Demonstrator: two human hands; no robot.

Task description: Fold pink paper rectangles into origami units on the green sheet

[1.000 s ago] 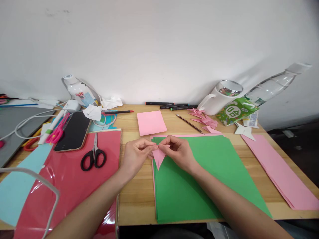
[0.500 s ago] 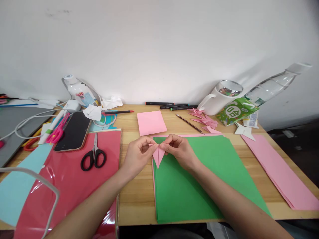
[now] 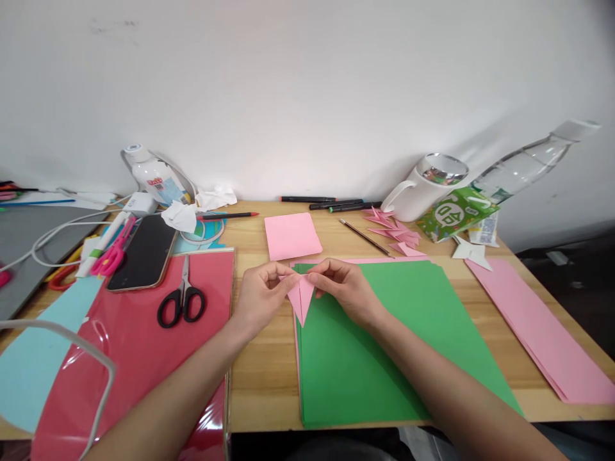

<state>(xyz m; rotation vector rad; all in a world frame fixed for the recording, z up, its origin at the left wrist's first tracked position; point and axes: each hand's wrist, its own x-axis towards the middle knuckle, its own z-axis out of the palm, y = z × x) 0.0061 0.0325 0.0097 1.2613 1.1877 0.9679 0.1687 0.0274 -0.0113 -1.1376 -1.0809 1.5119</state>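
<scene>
A small piece of folded pink paper (image 3: 301, 301) with a crease down its middle points downward between my hands. My left hand (image 3: 262, 296) pinches its upper left corner between thumb and fingers. On the upper right, my right hand (image 3: 344, 288) grips it the same way. The fingers hide both top corners. Below and to the right lies a stack of green paper (image 3: 384, 358), with the paper's tip over its left edge. Just beyond my hands sits a stack of square pink sheets (image 3: 292, 235).
Black-handled scissors (image 3: 181, 301) and a phone (image 3: 143, 253) lie on a red plastic-covered pack (image 3: 158, 358) at left. Folded pink pieces (image 3: 391, 227), a pencil (image 3: 365, 238) and a white mug (image 3: 423, 192) are at back right. Pink strips (image 3: 542, 333) lie far right.
My left hand has shifted slightly left along the paper's edge. The folded paper has moved a little left, and its top looks more spread out.
</scene>
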